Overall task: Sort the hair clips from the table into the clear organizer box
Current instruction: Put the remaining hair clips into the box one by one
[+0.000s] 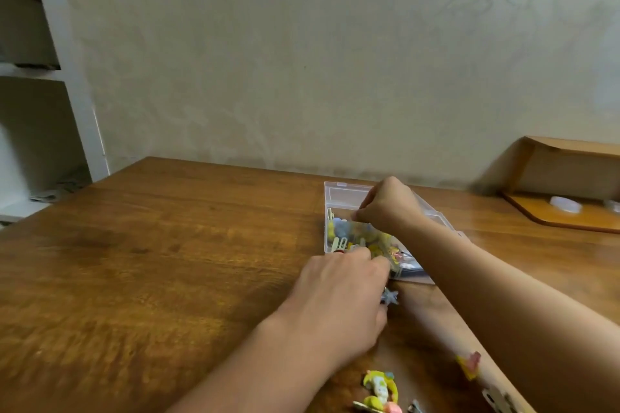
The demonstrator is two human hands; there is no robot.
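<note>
A clear plastic organizer box with its lid laid open is seen right of centre on the brown wooden table. The right hand is held over it, fingers pinched together on something too small to identify. The left hand rests curled at the box's near edge beside a grey star-shaped clip; its grip cannot be told. Yellow hair clips lie at the lower edge of the frame.
</note>
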